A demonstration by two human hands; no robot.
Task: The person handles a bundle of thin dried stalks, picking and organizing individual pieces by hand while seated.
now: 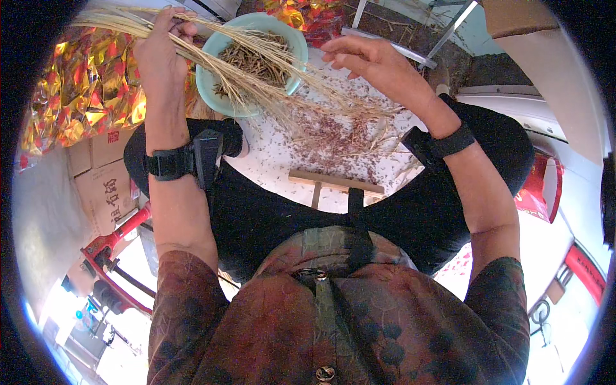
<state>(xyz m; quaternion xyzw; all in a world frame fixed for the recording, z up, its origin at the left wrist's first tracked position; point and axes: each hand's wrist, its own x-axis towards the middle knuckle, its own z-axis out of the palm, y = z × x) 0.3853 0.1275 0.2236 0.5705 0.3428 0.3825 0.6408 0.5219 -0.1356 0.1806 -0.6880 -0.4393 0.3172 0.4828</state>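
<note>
At the upper left, my left hand [166,43] is closed around a bundle of dry straw-coloured stalks [211,60]. Their feathery heads fan down to the right, across a pale green plastic basin [204,79] and over the white floor sheet. Short brown pieces [262,62] lie in the basin, partly hidden by the stalks. My right hand [368,57] hovers to the right of the basin with its fingers apart, holding nothing. Small reddish-brown bits [332,139] are scattered over the white surface below the stalk heads.
Shiny gold and red foil wrapping [91,91] covers the left side above cardboard boxes [108,192]. A metal frame [394,48] stands beyond my right hand. Near my lap is a small wooden bar [332,183]. A red metal frame [113,245] is at the lower left.
</note>
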